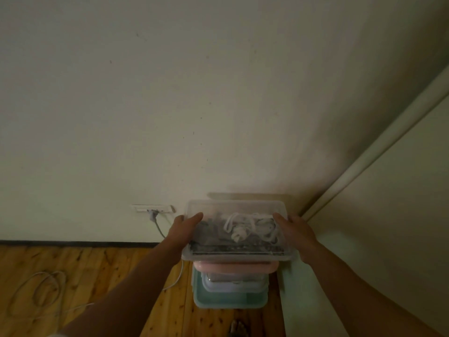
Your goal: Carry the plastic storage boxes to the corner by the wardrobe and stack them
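Note:
A clear plastic storage box (237, 254) with white cables inside sits level between both hands, right over a stack in the corner. My left hand (183, 228) grips its left side and my right hand (297, 231) grips its right side. Below it the stack shows a pink-lidded box (234, 267), a pale lilac box (233, 283) and a green box (229, 300) at the bottom, on the wooden floor. Whether the clear box rests on the pink lid or hovers just above it, I cannot tell.
The wardrobe (388, 227) stands close on the right, the wall (145, 117) straight ahead. A wall socket (153, 209) with a plugged grey cable sits left of the stack. A coiled cable (41, 290) lies on the floor (109, 268) at the left. A bare foot (239, 328) shows below.

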Demonstrator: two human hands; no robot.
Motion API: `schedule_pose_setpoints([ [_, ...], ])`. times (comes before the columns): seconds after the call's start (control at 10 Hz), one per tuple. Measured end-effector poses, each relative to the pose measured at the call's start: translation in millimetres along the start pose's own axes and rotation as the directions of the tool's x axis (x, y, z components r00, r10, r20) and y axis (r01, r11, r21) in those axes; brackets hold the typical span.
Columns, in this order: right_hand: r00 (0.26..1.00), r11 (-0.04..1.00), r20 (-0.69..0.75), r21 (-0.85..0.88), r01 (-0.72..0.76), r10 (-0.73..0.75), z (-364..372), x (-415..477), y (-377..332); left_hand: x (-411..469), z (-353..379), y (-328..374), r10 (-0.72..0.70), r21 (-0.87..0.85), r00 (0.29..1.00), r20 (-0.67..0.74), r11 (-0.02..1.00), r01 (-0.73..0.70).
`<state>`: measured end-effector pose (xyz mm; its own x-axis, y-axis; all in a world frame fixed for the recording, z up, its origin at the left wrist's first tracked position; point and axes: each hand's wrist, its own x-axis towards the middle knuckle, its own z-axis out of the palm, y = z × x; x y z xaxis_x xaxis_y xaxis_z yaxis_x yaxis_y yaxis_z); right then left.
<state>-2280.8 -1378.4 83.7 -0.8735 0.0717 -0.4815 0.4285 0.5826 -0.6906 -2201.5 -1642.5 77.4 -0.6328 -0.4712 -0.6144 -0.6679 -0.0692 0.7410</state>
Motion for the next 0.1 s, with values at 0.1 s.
schedule_pose_setpoints([
  [0.1, 1.000, 1.000, 0.028, -0.012, 0.002, -0.002, 0.1, 0.4, 0.7, -2.4, -2.9, 1.0, -0.005, 0.015, 1.000, -0.012, 1.000, 0.006],
])
